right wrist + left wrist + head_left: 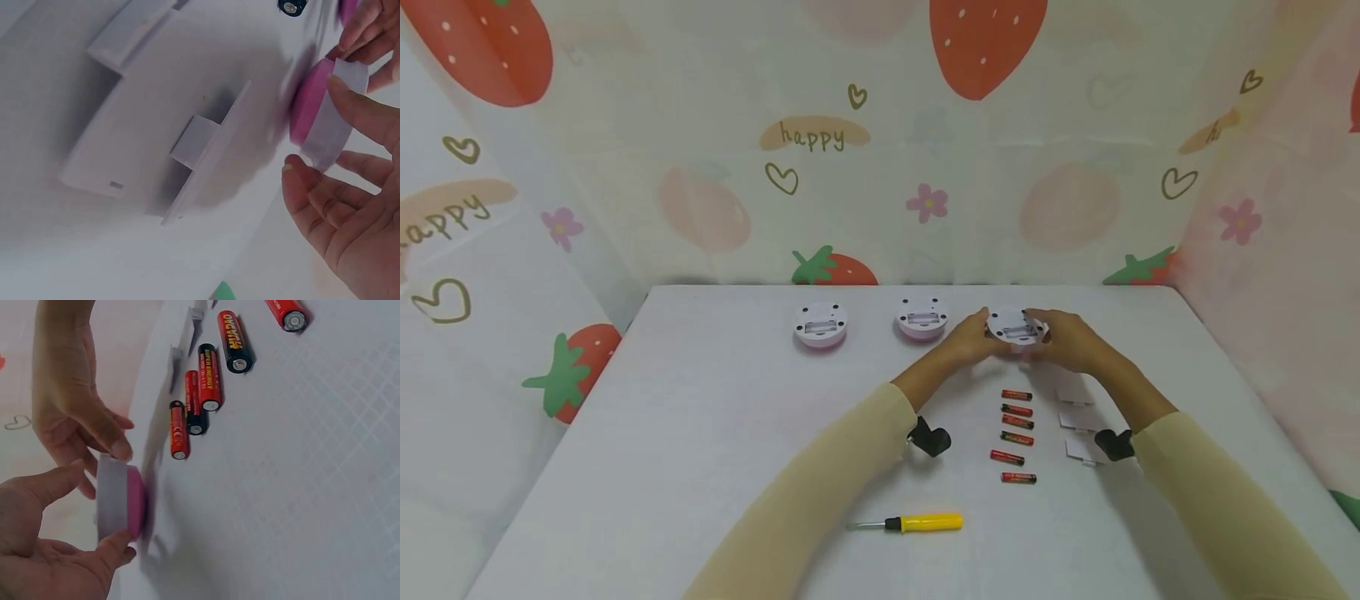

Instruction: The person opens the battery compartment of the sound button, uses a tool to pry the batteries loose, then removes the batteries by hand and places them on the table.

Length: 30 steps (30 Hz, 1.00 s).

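Note:
At the back right of the table, both hands hold a round white-and-pink device [1017, 320] by its sides, its white underside and uncovered battery slot facing up. My left hand [967, 340] grips its left edge; in the left wrist view the thumb and fingers span the white rim [112, 497]. From the other side my right hand [1071, 340] holds it, with fingertips at the rim and pink body [310, 103] in the right wrist view. Several red-and-black batteries [1017, 422] lie in a column nearer the front, beside white battery covers [1078, 421].
Two similar round devices, one at the far left [821, 327] and one in the middle [921, 320], sit underside up along the back. A yellow-handled screwdriver [930, 522] lies near the front. Strawberry-print curtains [880, 200] hang behind and beside the table.

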Tool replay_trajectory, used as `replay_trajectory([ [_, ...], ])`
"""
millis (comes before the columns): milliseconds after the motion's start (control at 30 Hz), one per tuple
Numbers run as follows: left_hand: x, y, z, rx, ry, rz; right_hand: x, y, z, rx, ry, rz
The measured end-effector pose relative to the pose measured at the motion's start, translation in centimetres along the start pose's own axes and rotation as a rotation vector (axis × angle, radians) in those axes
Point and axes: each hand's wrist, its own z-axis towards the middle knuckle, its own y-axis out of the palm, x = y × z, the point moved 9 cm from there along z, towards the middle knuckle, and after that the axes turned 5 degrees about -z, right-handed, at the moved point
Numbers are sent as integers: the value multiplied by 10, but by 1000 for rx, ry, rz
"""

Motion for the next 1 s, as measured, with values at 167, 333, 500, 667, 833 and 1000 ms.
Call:
replay_trajectory([
  [167, 3, -7, -14, -67, -14, 18, -2, -1, -4, -11, 0, -8],
  [333, 12, -23, -28, -107, 3, 69, -1, -7, -8, -2, -15, -43],
  [500, 24, -46, -42, -113, 40, 54, 4, -15, -22, 11, -12, -80],
  [667, 35, -94, -59, -66, 105, 53, 2, -33, -38, 50, -25, -112],
  [833, 33, -154, -78, 39, 129, 70, -3, -52, -45, 93, -13, -155],
  [1000, 15, -204, -103, 154, 106, 228, -9, -60, -51, 108, 10, -170],
])
